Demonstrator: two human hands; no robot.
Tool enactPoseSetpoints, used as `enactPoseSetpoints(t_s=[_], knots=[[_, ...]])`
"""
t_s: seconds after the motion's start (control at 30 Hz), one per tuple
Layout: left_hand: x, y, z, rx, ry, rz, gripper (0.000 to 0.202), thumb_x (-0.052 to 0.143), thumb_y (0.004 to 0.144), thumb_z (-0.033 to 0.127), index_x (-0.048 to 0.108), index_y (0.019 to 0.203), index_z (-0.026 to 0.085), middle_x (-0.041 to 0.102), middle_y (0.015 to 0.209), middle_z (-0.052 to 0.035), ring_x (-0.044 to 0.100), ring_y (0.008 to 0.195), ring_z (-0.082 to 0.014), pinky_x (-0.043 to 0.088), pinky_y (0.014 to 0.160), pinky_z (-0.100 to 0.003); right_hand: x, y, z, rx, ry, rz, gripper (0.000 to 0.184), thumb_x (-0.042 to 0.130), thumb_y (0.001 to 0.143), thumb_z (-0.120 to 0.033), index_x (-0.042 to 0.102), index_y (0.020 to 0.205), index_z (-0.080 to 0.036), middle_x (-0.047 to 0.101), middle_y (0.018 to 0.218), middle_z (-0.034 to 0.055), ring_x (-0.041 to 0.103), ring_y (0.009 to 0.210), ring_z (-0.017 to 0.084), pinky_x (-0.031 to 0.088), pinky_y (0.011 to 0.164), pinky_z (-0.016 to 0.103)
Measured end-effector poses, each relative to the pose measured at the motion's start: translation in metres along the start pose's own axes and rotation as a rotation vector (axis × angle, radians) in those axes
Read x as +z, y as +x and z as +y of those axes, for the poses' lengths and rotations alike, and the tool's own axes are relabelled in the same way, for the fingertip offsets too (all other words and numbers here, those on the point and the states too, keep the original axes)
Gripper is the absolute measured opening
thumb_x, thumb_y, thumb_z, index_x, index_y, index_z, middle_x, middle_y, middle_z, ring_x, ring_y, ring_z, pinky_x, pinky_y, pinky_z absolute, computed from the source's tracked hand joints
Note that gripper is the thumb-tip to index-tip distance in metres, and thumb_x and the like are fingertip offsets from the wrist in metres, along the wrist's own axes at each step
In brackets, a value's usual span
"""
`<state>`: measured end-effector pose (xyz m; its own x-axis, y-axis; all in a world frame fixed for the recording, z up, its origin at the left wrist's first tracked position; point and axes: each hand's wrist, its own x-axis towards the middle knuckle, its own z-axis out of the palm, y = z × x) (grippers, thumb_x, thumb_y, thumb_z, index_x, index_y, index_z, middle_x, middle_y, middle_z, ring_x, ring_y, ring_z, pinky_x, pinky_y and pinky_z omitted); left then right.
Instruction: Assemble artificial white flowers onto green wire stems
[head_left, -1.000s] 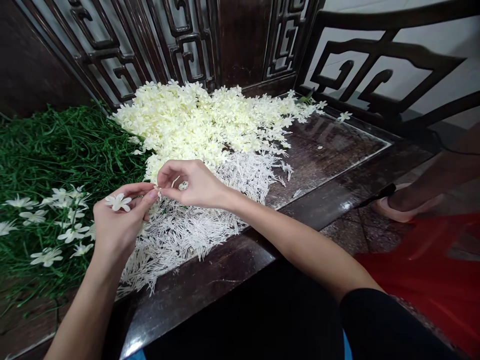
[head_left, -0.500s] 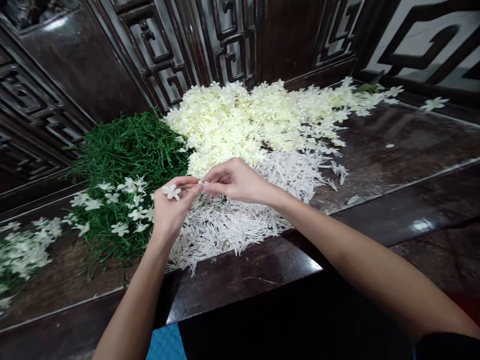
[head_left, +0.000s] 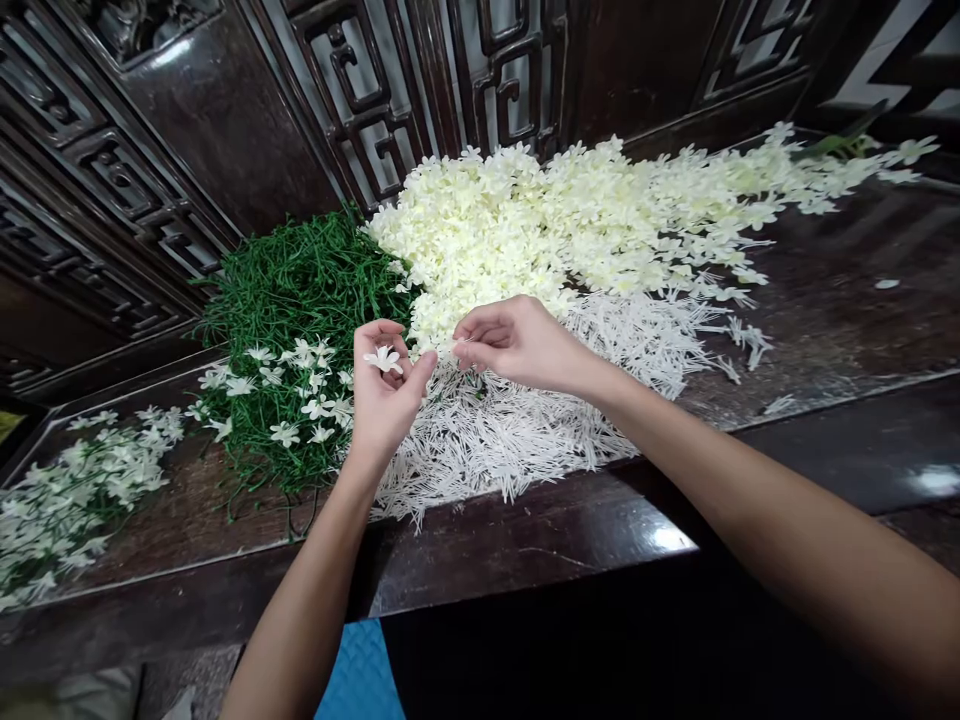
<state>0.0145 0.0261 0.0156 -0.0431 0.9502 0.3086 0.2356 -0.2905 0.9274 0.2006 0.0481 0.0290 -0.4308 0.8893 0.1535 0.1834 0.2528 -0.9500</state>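
Observation:
My left hand [head_left: 384,395] is half curled, palm up, with a white artificial flower [head_left: 383,359] held against its fingers; the thumb stands apart from the fingertips. Close beside it, my right hand [head_left: 517,345] makes a pinch, thumb against fingertips. Something thin and pale shows at those fingertips, too small to make out. Both hands are above a heap of thin white sprigs [head_left: 517,440]. Behind them lies a large pile of cream-white flower heads [head_left: 487,235].
Left of my hands is a mound of green plastic stems [head_left: 307,270], with several finished-looking white flowers [head_left: 315,408] on its front. More white flowers on green stems [head_left: 82,490] lie far left. A carved dark wooden backrest [head_left: 247,130] rises behind the wooden bench seat [head_left: 832,330].
My hands have drawn apart; before, their fingertips met at a small white piece. The left thumb has lifted off. The camera view has shifted left.

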Motion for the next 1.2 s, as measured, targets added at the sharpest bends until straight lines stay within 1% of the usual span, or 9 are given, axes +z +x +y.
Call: enactPoseSetpoints(t_s=[0.07,0.17,0.33,0.4,0.5,0.67,0.87,1.03,1.2], knots=[[0.0015,-0.0006,0.0012,0.012,-0.031,0.052,0.048,0.073,0.068,0.017,0.037,0.098,0.026,0.041,0.091,0.0049,0.044,0.048,0.0001,0.041,0.043,-0.017,0.0003,-0.0001,-0.0006,0.008,0.002,0.006,0.006,0.069,0.084,-0.02,0.069,0.084,-0.014,0.072,0.083,0.007,0.071,0.077,0.018,0.06,0.078,0.038],[0.0031,-0.0011,0.0035,-0.001,-0.087,0.068,0.051,0.07,0.068,0.014,0.029,0.095,0.028,0.04,0.092,0.006,0.044,0.046,0.0012,0.042,0.044,-0.017,0.0023,0.0,-0.0015,0.014,0.007,0.003,0.004,0.068,0.083,-0.018,0.068,0.085,-0.014,0.072,0.085,0.0071,0.071,0.08,0.019,0.06,0.08,0.039],[0.0035,-0.0013,0.0033,-0.048,-0.133,0.035,0.046,0.067,0.074,0.017,0.027,0.094,0.027,0.052,0.082,0.009,0.048,0.039,-0.0005,0.042,0.041,-0.018,0.0042,0.0002,-0.0016,0.012,0.003,-0.004,0.003,0.066,0.084,-0.018,0.065,0.084,-0.015,0.071,0.084,0.0066,0.071,0.08,0.02,0.058,0.078,0.04],[0.0031,-0.0015,0.0023,-0.06,-0.13,0.03,0.046,0.068,0.074,0.019,0.028,0.095,0.027,0.056,0.076,0.0097,0.05,0.037,-0.0024,0.038,0.036,-0.016,0.004,0.0003,-0.0013,0.001,-0.009,-0.003,0.004,0.066,0.085,-0.02,0.065,0.084,-0.015,0.071,0.085,0.0061,0.07,0.08,0.02,0.057,0.078,0.04],[0.0029,-0.0018,0.0023,-0.079,-0.123,-0.004,0.046,0.072,0.073,0.021,0.031,0.095,0.026,0.059,0.072,0.0089,0.055,0.039,-0.0053,0.033,0.033,-0.015,0.0043,-0.0003,-0.0013,0.007,-0.028,0.0,0.009,0.066,0.087,-0.024,0.065,0.089,-0.015,0.071,0.092,0.008,0.069,0.085,0.021,0.057,0.081,0.041],[0.0044,-0.0015,0.0047,-0.101,-0.103,-0.072,0.036,0.074,0.069,0.018,0.045,0.089,0.023,0.06,0.075,0.0059,0.055,0.044,-0.004,0.045,0.042,-0.018,0.0059,-0.002,-0.0034,0.01,0.041,-0.043,0.016,0.068,0.088,-0.031,0.066,0.09,-0.015,0.073,0.094,0.0081,0.069,0.091,0.021,0.055,0.089,0.042],[0.0021,-0.0011,0.0012,-0.13,-0.008,-0.081,0.022,0.079,0.066,0.019,0.064,0.082,0.017,0.065,0.071,0.0012,0.053,0.049,-0.0057,0.045,0.046,-0.02,0.0048,-0.0018,-0.0033,0.018,0.087,-0.059,0.017,0.072,0.084,-0.031,0.065,0.09,-0.016,0.072,0.094,0.0078,0.069,0.089,0.021,0.055,0.09,0.044],[-0.0019,-0.0004,-0.0002,-0.039,0.128,-0.052,0.012,0.08,0.068,0.02,0.072,0.077,0.017,0.072,0.074,-0.0024,0.059,0.061,-0.0105,0.049,0.054,-0.023,0.003,-0.0011,-0.0024,0.038,0.073,-0.033,0.016,0.071,0.086,-0.03,0.065,0.09,-0.016,0.073,0.091,0.0089,0.071,0.087,0.022,0.057,0.086,0.044],[-0.004,-0.0001,-0.0001,0.061,0.234,-0.025,0.008,0.077,0.074,0.021,0.073,0.079,0.018,0.074,0.081,-0.0038,0.063,0.07,-0.0126,0.05,0.059,-0.024,0.0023,-0.0013,-0.0011,0.058,0.07,-0.036,0.011,0.068,0.088,-0.025,0.064,0.092,-0.015,0.073,0.086,0.0089,0.071,0.083,0.02,0.058,0.082,0.041]])
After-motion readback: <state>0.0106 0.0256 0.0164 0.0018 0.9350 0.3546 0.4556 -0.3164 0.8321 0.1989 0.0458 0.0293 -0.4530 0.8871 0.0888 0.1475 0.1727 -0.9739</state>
